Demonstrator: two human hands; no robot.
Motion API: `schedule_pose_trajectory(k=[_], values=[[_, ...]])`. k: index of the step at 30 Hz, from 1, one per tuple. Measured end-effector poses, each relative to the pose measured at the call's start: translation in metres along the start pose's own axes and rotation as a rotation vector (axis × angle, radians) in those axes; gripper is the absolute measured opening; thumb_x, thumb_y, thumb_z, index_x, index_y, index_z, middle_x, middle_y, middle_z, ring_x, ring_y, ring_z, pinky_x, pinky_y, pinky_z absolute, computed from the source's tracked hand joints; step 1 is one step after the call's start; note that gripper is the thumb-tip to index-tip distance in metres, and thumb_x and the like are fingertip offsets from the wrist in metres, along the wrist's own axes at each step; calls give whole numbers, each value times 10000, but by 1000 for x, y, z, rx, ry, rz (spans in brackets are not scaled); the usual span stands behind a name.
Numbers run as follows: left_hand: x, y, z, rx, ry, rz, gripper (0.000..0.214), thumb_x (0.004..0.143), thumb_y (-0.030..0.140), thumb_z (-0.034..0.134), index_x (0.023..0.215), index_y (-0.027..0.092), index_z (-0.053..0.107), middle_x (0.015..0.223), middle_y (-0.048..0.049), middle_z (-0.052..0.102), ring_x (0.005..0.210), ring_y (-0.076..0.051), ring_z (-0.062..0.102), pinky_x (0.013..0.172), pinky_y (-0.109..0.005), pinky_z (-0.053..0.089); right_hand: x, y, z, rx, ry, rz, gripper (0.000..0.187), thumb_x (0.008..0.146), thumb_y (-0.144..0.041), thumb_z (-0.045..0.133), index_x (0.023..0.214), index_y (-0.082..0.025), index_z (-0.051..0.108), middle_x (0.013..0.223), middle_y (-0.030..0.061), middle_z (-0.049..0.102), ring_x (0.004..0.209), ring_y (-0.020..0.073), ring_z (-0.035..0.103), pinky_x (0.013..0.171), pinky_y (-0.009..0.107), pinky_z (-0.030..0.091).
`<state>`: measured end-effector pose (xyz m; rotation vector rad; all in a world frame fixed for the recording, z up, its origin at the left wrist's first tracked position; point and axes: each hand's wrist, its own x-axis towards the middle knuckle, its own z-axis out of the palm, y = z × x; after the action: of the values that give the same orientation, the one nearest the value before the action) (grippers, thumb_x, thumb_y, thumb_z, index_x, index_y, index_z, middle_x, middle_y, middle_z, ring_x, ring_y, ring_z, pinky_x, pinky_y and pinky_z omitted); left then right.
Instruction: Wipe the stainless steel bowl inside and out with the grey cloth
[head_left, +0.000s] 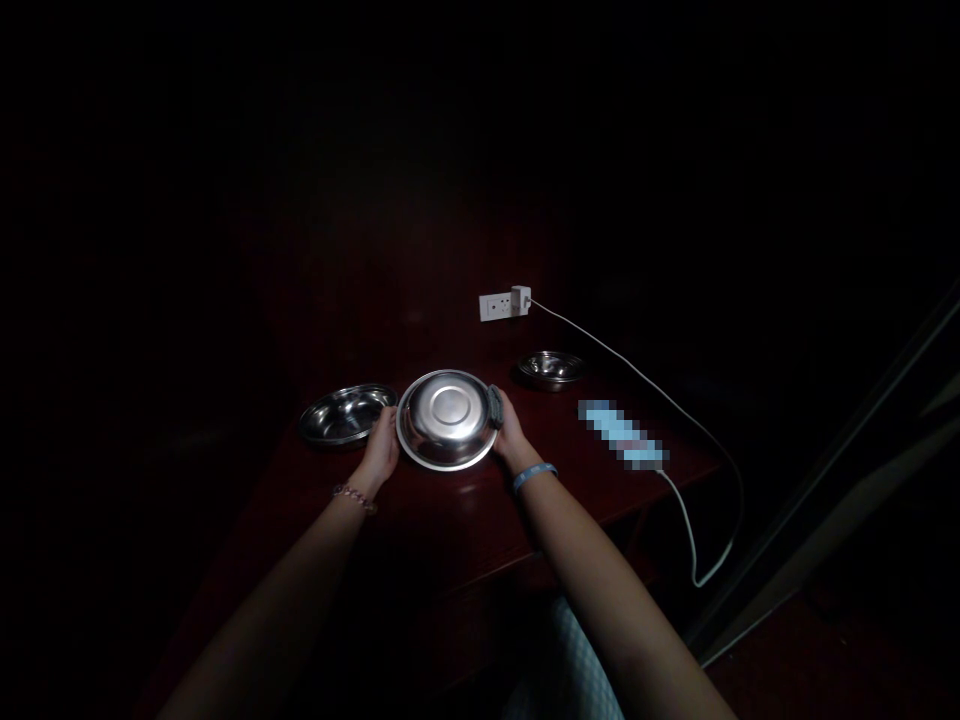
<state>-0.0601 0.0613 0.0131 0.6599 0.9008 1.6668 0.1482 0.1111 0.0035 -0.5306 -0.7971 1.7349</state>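
Note:
A shiny stainless steel bowl (450,405) is held bottom-up over the table, its round base facing me. My left hand (382,445) grips its left rim, fingers closed and partly hidden behind it. On the right side, my right hand (510,425) is closed round a crumpled dark grey cloth (495,407), which presses against the bowl's edge. Just behind my left hand lies an oval steel dish (341,415), open side up. Farther back on the right sits a smaller steel bowl (551,370), also facing up.
The dark red table (450,530) stands against a dark wall. A white socket with a charger (520,299) feeds a white cable (630,362) that loops past the table's right edge to a blurred, lit device (622,435). Surroundings are very dark.

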Motion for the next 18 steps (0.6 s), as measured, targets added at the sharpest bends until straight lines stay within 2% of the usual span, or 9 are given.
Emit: schedule_pose_trajectory(k=[7, 13, 18], values=[[-14, 10, 12, -52, 53, -92, 208, 904, 198, 526, 718, 212, 619, 596, 24, 627, 583, -138, 650, 771, -316, 638, -3, -2, 3, -10, 26, -12, 355, 828, -628, 705, 865, -288, 610, 799, 49, 741, 1018, 306, 756, 983, 503, 638], [-14, 9, 12, -17, 39, -77, 165, 896, 242, 557, 756, 222, 643, 628, 3, 660, 755, -199, 741, 777, -338, 648, -4, -2, 6, 33, 66, -14, 293, 868, -570, 692, 873, -289, 611, 759, 32, 740, 936, 285, 762, 961, 481, 649], [-6, 2, 8, 54, 14, 24, 117, 876, 274, 607, 787, 220, 661, 707, -12, 721, 879, -218, 760, 868, -365, 639, -4, -3, 5, 28, 57, -23, 264, 885, -553, 677, 860, -300, 607, 760, 22, 736, 898, 266, 759, 966, 452, 645]])
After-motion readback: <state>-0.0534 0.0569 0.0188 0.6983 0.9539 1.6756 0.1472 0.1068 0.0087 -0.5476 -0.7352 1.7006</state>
